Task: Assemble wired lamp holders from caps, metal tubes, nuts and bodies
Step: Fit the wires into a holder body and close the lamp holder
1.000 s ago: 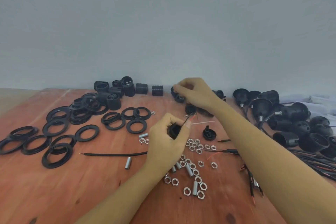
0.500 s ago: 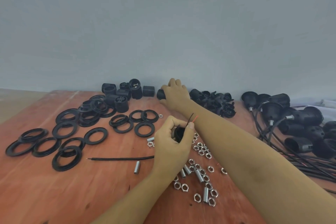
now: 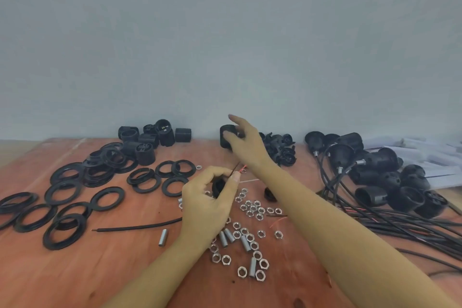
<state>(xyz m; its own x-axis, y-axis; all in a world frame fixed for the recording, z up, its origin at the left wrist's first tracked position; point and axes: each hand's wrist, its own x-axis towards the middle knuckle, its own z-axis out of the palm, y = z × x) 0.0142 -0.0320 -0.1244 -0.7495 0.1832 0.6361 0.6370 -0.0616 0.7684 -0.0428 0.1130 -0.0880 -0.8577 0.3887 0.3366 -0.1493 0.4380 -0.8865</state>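
Watching through the head camera, I see the left hand (image 3: 210,205) curled round a small black round plastic cap (image 3: 218,186), low over the reddish wooden table (image 3: 100,270). Thin black and red wire ends (image 3: 238,167) poke up past its forefinger. The right hand (image 3: 246,144) is far back near the wall, thumb and fingers wrapped on a black cylindrical plastic body (image 3: 227,137), with the forefinger lifted straight off it. I cannot tell whether the body is clear of the table.

My worries from here are these:
- That grip on the body uses few fingers, so it may slip on the way to the cap and drop among the loose silver hex nuts (image 3: 252,210).
- The wire ends are short and free. If the left hand loosens, they may slide back through the cap and the threading starts over.
- The right forearm crosses above the nuts and the short silver metal tubes (image 3: 223,239), so a low return could scatter them.
- The long black cable (image 3: 137,227) trails out from under the left hand and could drag the flat black plastic rings (image 3: 67,190) if tugged.
- The heap of finished wired black holders (image 3: 375,177) lies well apart on the right, but its cables run close to the right elbow.
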